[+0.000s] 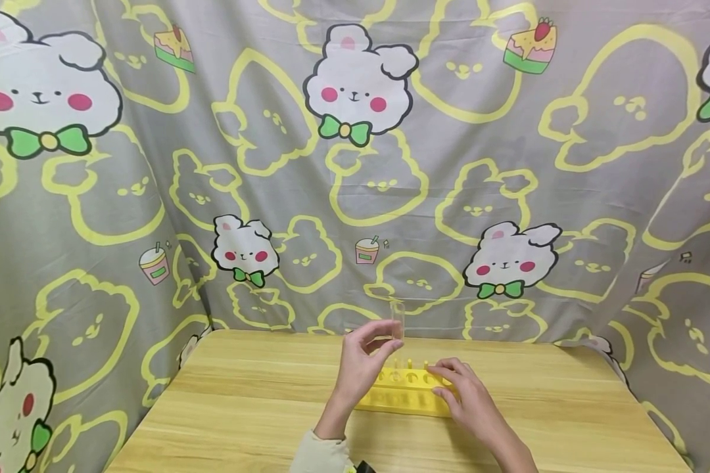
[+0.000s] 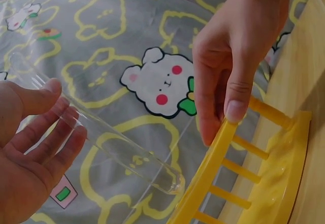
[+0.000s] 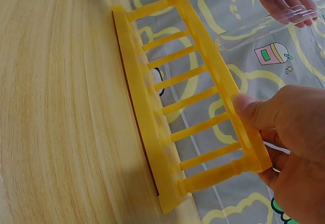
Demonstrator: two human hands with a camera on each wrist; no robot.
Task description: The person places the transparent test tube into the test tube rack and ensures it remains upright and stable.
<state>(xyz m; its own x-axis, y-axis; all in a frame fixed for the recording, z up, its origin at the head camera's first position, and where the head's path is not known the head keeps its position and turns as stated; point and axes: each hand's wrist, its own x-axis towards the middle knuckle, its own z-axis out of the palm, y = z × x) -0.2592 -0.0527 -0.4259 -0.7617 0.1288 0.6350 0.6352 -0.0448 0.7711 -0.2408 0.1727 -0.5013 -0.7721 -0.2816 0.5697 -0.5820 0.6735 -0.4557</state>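
Observation:
A clear test tube (image 1: 398, 318) stands roughly upright in my left hand (image 1: 359, 364), held between thumb and fingers near its upper part. The left wrist view shows the tube (image 2: 127, 150) whole, its rounded bottom close to the upper plate of a yellow test tube rack (image 2: 207, 176). Whether it touches the plate, I cannot tell. My right hand (image 3: 294, 137) grips the rack's right end, thumb on the upper plate and fingers beneath or behind it. Round holes run along that plate, and upright pegs rise behind it in the head view.
The rack rests on a light wood-grain table (image 1: 260, 394). Behind and on both sides hangs a grey curtain (image 1: 355, 190) printed with white cartoon bears and yellow outlines. A pale sleeve (image 1: 321, 454) covers my left forearm, with a small dark object at its edge.

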